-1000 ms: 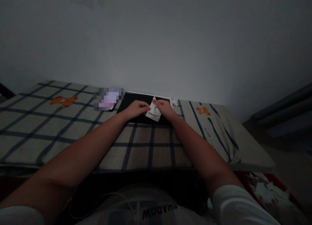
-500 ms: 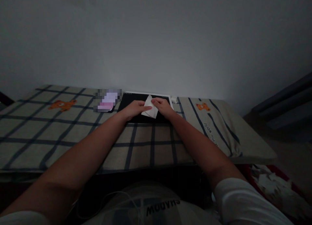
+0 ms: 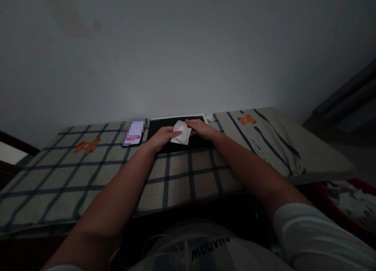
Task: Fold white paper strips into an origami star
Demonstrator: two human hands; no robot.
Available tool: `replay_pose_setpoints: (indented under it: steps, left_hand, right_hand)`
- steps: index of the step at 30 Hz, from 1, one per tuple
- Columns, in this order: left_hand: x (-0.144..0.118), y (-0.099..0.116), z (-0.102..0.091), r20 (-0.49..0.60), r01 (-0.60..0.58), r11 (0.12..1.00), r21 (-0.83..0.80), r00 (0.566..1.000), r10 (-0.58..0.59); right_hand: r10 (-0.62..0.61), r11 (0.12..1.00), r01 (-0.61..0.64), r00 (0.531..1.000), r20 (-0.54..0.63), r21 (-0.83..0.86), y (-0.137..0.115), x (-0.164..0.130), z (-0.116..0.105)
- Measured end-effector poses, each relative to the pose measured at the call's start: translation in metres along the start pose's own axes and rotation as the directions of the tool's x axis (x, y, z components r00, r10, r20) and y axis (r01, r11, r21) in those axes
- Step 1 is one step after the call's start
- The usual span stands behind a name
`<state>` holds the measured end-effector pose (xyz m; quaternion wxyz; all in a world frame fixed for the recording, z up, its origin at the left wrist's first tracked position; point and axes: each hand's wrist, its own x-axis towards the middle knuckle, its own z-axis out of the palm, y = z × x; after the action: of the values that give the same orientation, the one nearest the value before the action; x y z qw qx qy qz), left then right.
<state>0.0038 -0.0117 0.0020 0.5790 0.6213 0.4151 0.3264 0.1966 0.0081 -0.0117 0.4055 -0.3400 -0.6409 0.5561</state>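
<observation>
A folded piece of white paper is between my two hands, above a black sheet or board with small white holes along its far edge. My left hand pinches the paper at its left side, thumb lying on top. At the paper's upper right, my right hand grips the edge with its fingertips. The fingers under the paper are hidden.
A phone with a lit, partly blurred screen lies left of the black board. The checked cloth covers the table, which meets a grey wall. Below right stands a red bin holding crumpled white paper.
The paper's raised pointed flap now looks lower and rounder, and my hands have shifted slightly around it. The whole view has tilted and turned a little.
</observation>
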Motion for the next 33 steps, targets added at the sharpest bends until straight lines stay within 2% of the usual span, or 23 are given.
replay_pose_setpoints:
  steps: [3,6,12,20,27,31,33]
  left_hand:
    - [0.0009,-0.0019,-0.0014,0.004,-0.003,1.0,-0.027,1.0,0.003]
    - [0.0016,-0.0034,-0.0023,0.004,0.008,0.999,-0.031,1.0,-0.008]
    - [0.0011,-0.0036,-0.0035,0.001,0.033,0.999,-0.041,0.999,-0.033]
    - [0.0034,-0.0069,-0.0041,-0.048,0.031,0.995,0.091,0.999,-0.026]
    - [0.0043,-0.0099,-0.0027,-0.043,-0.006,0.989,0.145,0.999,0.012]
    - [0.0054,-0.0093,-0.0025,-0.04,-0.047,0.995,0.085,0.998,0.051]
    - [0.0055,-0.0081,-0.003,-0.076,-0.094,0.995,0.045,0.992,0.097]
  right_hand:
    - [0.005,0.991,-0.011,0.999,0.045,0.132,-0.0015,0.0001,0.0002]
    - [-0.004,0.987,-0.012,0.996,0.093,0.162,-0.0014,0.0002,-0.002]
    - [0.025,0.995,-0.035,0.995,0.101,0.097,0.0027,0.0025,-0.0046]
    - [-0.005,0.999,0.01,0.993,0.115,-0.044,0.0052,0.005,-0.0014]
    - [-0.003,0.996,0.009,0.998,0.068,-0.088,0.0045,0.0044,-0.0005]
    - [-0.004,0.999,0.004,1.0,0.012,-0.053,0.0023,0.0034,-0.0005]
    - [0.0,0.999,-0.001,0.999,-0.049,-0.035,0.0023,0.004,-0.0008]
